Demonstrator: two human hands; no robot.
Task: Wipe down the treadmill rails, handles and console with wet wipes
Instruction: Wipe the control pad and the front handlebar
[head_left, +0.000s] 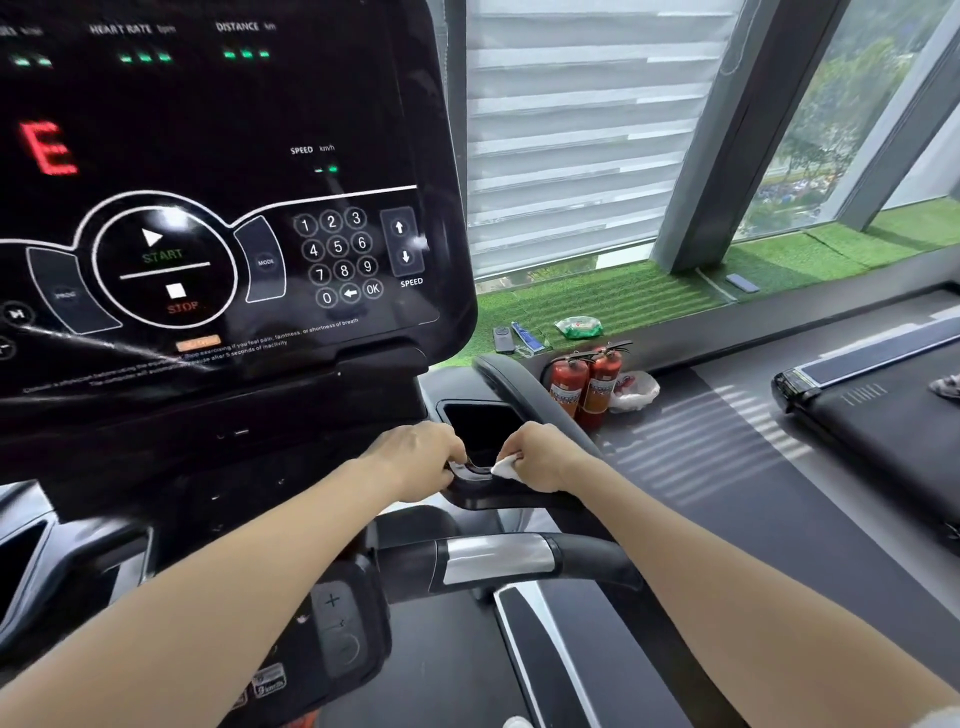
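Nearest, a handle (498, 564) is seen crossing the view: matte black grip with a brushed-metal sensor band, rounded, smooth. A control pod with a plus button (332, 601) is mounted just left of it.

Above that, both hands are set at the near rim of the cup-holder tray (480, 480), glossy black moulded plastic with a deep recess behind. The left hand (421, 460) is curled over the rim, fingers gripping the edge, apparently to steady. A bunched white wet wipe (505, 466) is pinched in the right hand (537, 457) and pressed on the rim.

Step in hand, as judged: tray edge beside the console being wiped. No wet streak can be made out on the handle, so its state is not known. Next move likely calls for the wipe to be dragged along the rim and into the recess, then up to the console (218, 208); light pressure is advised there, since the START/STOP keys sit on a flat gloss touch face and displays are lit.

Further off, two red fire extinguishers (587, 384) are seen on the floor beside a white plastic bag (636, 389). Small items are laid on the green artificial-turf sill (649, 296), below slatted blinds (571, 140).
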